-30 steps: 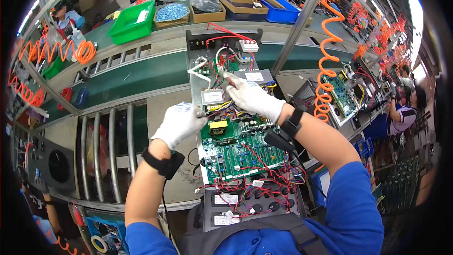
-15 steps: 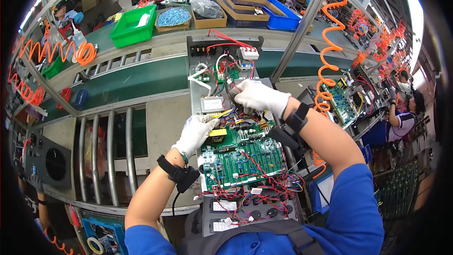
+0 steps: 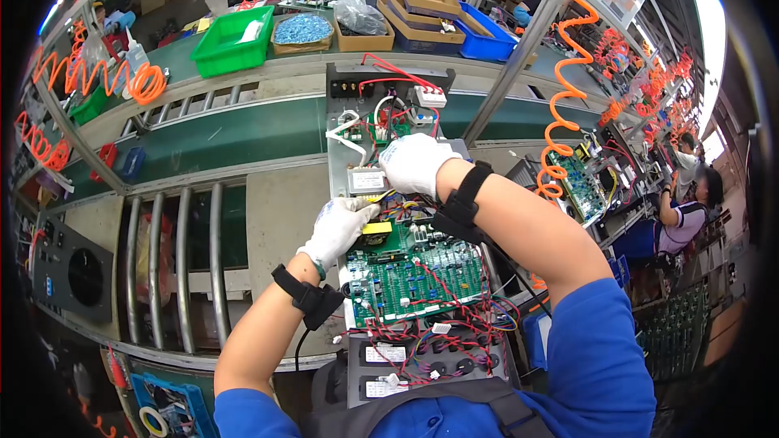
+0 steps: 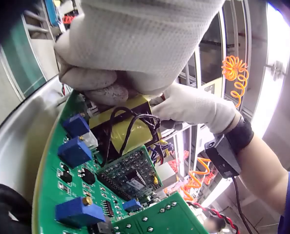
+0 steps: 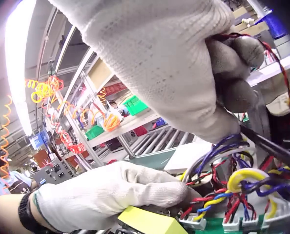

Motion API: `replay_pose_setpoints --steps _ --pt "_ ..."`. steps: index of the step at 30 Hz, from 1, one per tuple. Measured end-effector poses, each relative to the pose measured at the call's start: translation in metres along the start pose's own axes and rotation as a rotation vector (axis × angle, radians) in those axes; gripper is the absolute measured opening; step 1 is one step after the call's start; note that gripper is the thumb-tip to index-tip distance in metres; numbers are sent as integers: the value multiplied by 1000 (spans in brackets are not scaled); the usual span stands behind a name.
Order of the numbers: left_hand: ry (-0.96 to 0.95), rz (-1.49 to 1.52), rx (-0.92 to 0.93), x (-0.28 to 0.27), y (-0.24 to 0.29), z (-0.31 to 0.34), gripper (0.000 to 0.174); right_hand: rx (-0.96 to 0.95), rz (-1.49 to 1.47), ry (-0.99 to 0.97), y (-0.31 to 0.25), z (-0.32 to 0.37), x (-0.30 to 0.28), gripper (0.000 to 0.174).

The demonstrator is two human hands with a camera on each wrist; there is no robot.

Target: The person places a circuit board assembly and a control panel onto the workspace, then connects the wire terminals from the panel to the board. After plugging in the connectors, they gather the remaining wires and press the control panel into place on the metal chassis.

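Note:
Both hands wear white gloves over an opened electronic unit with a green circuit board. My left hand is beside a yellow-wrapped transformer, its fingers curled at the board's edge. In the right wrist view its thumb and fingertip pinch at coloured wires by white connectors. My right hand is higher up, over the middle of the unit. Its curled fingers hold a red-and-black twisted wire; a dark cable runs under its fingertips. A labelled white box sits between the hands.
Loose red and black wires lie across the unit's near end. Metal rollers run at the left. Behind stand a green bin, cardboard boxes and a blue bin. An orange coiled hose hangs at the right.
My left hand has come right and down from above the bench edge to the wires by the transformer. My right hand has drawn back, then shifted left with its wrist turned.

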State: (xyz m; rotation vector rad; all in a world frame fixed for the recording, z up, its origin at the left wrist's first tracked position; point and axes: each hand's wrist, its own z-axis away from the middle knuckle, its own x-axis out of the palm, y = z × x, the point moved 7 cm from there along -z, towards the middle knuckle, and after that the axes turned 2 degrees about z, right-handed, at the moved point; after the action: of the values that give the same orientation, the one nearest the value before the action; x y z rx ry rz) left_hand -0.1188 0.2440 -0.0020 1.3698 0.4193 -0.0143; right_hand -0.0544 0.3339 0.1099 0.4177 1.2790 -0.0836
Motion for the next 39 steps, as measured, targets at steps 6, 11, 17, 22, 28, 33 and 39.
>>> replay_pose_setpoints --steps 6,11,17,22,28,33,39 --pt "7 -14 -3 -2 3 2 34 -71 -77 -49 8 -14 5 26" --pt "178 -128 -52 -44 48 -1 35 -3 -491 53 44 -12 0 32" --pt "-133 433 216 0 74 -57 14 28 -894 286 59 -6 -17 29" --pt "1 297 -64 -13 44 -73 12 375 -286 243 105 12 -23 53" --pt "89 8 164 -6 55 -88 31 104 -1405 102 88 21 -16 39" --pt "154 -114 60 -8 60 -82 51 -2 -1877 295 88 22 8 29" --pt "-90 305 107 13 50 -88 28 287 -873 118 110 21 34 32"
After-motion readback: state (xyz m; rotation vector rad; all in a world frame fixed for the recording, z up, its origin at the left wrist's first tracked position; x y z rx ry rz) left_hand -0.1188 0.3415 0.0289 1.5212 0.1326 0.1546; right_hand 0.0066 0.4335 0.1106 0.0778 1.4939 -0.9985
